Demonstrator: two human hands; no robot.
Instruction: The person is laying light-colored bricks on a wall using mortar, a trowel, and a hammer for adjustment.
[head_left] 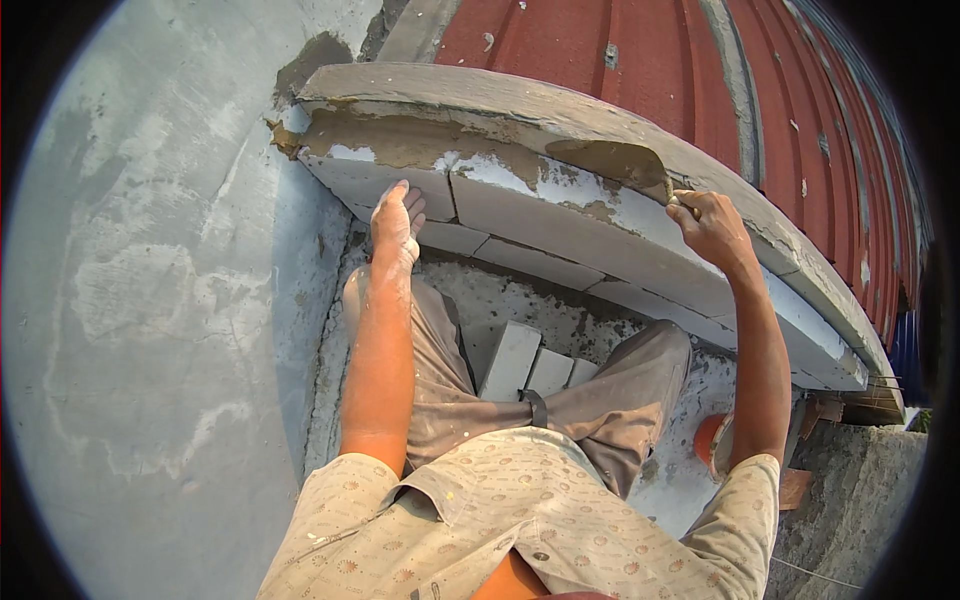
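My right hand [708,222] grips the handle of a trowel [610,160], whose blade lies along the mortar-streaked top of a row of pale blocks [560,220], just below a curved grey concrete ledge [440,95]. My left hand [398,222] is at the face of the left block [350,180], fingers stretched out and dusted white, apparently resting against it. A lower course of blocks [540,262] runs beneath. Several loose block pieces [508,362] lie on the floor between my legs.
A grey plastered wall [150,330] rises on the left. Red corrugated roofing [600,50] lies beyond the ledge. An orange bucket [712,440] stands beside my right leg, near a rough concrete edge [850,490] with a thin wire.
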